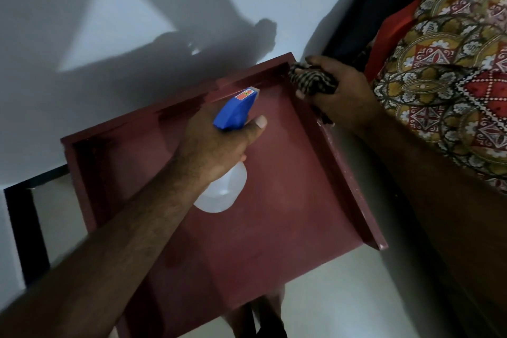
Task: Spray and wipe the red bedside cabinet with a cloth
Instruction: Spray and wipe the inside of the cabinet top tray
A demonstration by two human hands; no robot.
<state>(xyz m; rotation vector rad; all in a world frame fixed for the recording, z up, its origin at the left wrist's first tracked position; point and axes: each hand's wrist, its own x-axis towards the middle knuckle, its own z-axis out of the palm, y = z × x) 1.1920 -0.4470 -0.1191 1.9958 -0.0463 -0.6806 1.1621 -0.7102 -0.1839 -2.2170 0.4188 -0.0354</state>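
- Red is what fills the middle of the view: the bedside cabinet [288, 173] sits right under both your arms, seen from above. Its flat top has a raised lip along the left, far and right edges, and it backs onto the pale wall [109, 8].
- Your left hand [214, 145] is wrapped round the neck of the spray bottle [225, 192], thumb lying up beside the blue trigger head. The clear body pokes out below your palm, over the middle of the cabinet top, and the nozzle points toward the far lip. Can't tell if the bottle actually touches the surface.
- Your right hand [343, 93] is bunched around the cloth [312, 81], a dark-and-tan striped one. It's at the cabinet's far right corner, where the right lip meets the back lip.
- So the two hands are apart, bottle to the left of the cloth, with bare red top between them.
- Patterned bedding [452, 77] lies just to the right of the cabinet, next to your right forearm.
- Over on the left, a black frame [24, 228] stands against the wall, and pale floor [343, 296] shows beyond the cabinet's near edge.
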